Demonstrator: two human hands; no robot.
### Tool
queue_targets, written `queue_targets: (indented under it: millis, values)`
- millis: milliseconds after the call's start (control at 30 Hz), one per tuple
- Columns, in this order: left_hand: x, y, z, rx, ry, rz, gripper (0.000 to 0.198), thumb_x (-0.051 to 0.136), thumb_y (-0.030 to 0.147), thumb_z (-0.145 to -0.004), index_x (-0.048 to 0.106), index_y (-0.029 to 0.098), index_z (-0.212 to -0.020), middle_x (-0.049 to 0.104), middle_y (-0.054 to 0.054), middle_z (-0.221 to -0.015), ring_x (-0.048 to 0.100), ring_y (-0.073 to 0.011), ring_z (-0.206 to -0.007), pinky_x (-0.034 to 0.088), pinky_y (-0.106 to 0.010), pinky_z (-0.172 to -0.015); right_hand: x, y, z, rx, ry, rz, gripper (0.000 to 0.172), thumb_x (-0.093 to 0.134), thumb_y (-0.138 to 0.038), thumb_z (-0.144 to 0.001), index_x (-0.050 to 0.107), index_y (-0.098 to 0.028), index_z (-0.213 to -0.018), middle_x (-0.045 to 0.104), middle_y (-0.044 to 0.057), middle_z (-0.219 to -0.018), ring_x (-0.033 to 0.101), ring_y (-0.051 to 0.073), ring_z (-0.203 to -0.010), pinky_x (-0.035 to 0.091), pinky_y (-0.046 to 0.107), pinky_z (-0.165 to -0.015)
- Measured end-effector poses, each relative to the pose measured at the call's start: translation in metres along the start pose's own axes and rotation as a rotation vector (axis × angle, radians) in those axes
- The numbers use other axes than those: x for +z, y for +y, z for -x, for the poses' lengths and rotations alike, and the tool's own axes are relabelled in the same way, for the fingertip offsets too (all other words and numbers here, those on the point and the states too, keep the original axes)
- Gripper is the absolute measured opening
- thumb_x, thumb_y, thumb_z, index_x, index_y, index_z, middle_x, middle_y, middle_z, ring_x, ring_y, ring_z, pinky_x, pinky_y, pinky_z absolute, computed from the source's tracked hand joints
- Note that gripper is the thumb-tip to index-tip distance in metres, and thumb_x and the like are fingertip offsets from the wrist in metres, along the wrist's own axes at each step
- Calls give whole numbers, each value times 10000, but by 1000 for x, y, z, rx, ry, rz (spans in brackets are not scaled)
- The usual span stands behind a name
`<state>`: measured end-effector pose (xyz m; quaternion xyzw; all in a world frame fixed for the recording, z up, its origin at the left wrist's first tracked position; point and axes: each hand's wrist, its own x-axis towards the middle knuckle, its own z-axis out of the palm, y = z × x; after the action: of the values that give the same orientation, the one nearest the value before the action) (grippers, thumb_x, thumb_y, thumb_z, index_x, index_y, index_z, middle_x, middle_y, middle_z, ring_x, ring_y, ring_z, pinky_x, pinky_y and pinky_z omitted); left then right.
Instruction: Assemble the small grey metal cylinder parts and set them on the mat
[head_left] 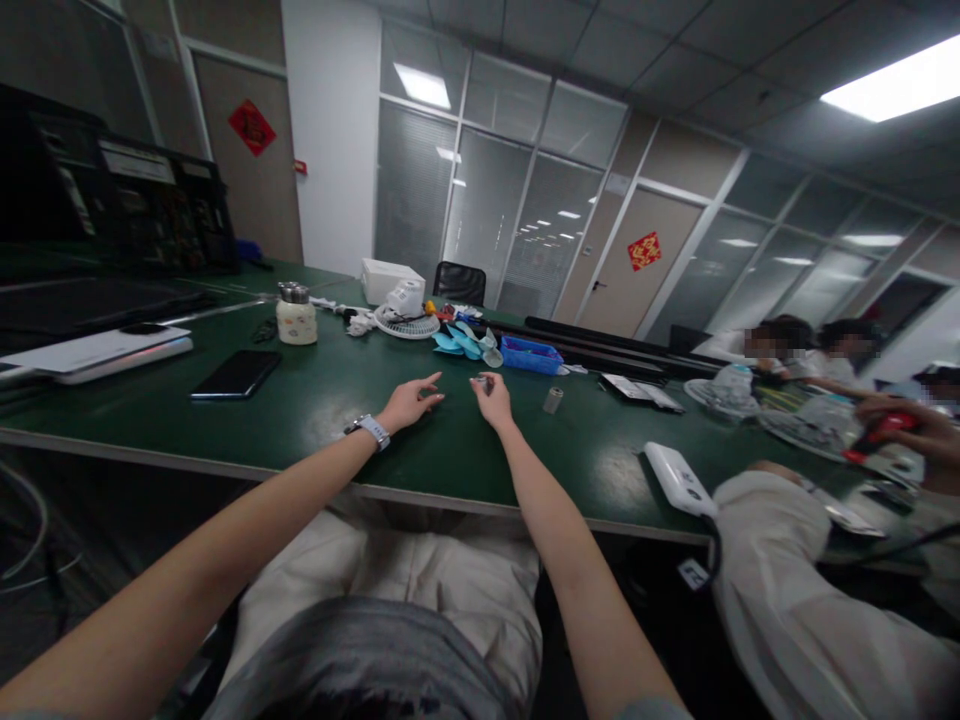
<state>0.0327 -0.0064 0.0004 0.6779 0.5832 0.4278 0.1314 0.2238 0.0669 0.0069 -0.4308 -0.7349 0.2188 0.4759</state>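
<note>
Both my arms reach out over a dark green table [315,400]. My left hand [409,402], with a watch on its wrist, rests on the tabletop, fingers stretched forward and apart, holding nothing. A little to its right, my right hand [489,396] is closed in a pinch on a small metallic object [482,381] that I cannot make out. A small grey cylinder [553,399] stands on the table just right of that hand. Beyond the hands lie a light blue fan blade [465,343] and a white fan grille [406,324].
A black phone [237,374], a cream flask [296,316], a white box [390,280] and a blue tray [531,355] lie further back. A white device [679,480] sits at the near right edge. Other people [810,560] sit to my right. Closed laptop [97,352] at left.
</note>
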Motion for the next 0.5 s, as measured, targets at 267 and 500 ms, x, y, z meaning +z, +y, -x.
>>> queue_targets:
  millis: [267,500]
  values:
    - [1,-1,1,24,-35,-13,480,553,445,-827,612,200,-1235,718,-56,-982,643,-150,-634,487,-259,-659,-56,40,-6,211,303,369,360,592,-406,-814,586,-181,-1094,657,120,-1047,592,227,-986,419,353,-871]
    - [1,-2,1,49,-39,-14,382,542,462,-819,700,199,-1047,730,-49,-897,636,-161,-629,482,-270,-647,-65,35,-4,326,331,379,384,668,-332,-747,543,-168,-1071,647,121,-987,602,234,-902,424,328,-802]
